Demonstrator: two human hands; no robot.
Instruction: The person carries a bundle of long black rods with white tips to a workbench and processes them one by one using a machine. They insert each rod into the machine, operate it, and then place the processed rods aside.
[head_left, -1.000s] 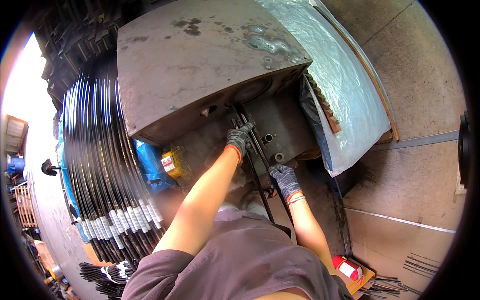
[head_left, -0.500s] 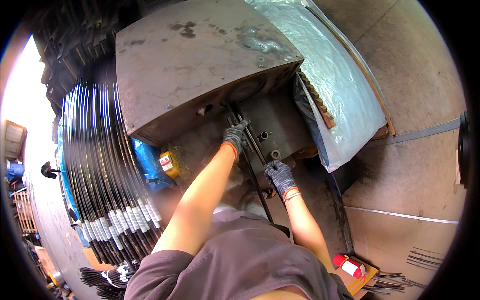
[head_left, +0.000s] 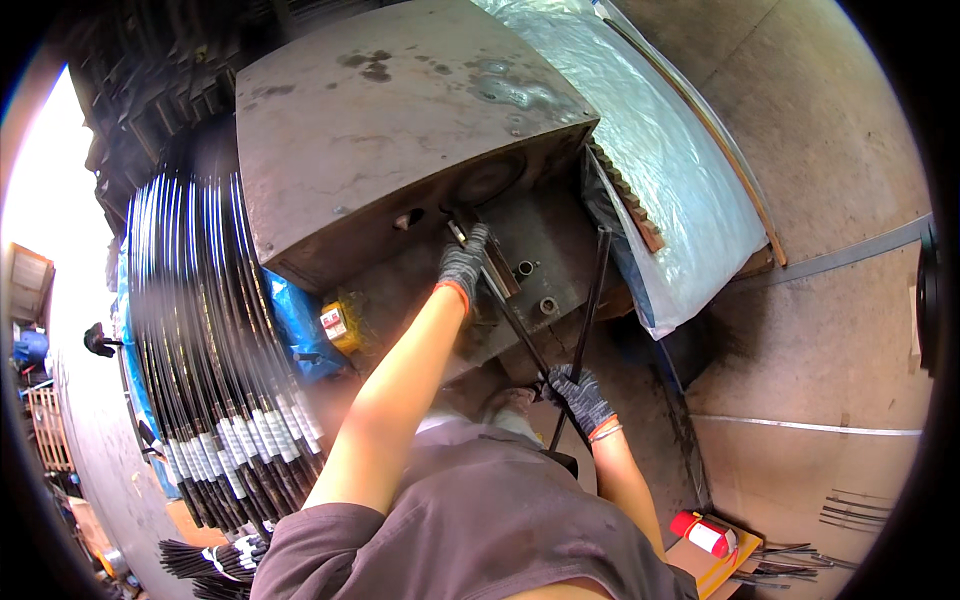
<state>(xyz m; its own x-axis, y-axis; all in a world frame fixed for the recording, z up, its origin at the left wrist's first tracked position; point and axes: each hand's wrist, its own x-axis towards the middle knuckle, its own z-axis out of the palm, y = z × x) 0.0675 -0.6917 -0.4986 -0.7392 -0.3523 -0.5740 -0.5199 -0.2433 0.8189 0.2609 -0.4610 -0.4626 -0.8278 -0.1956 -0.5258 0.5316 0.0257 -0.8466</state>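
Two dark metal rods meet at my right hand, which wears a grey knit glove and is closed around them. One rod slants up and left to the front of a large steel box. My left hand, gloved alike, is closed on that rod's far end, beside a metal channel and just below the box's front opening. The other rod stands steeply up from my right hand, its top end free. A short metal tube and a metal ring sit on the steel shelf by the channel.
Long black rods with white-wrapped ends are stacked at left. A yellow box lies beside blue plastic. Plastic sheeting covers a stack at right, with a wooden strip. A red fire extinguisher is lower right.
My right hand has drawn back toward my body and slightly right. One rod has swung away from the channel and now crosses the other. My left hand has shifted slightly up and left.
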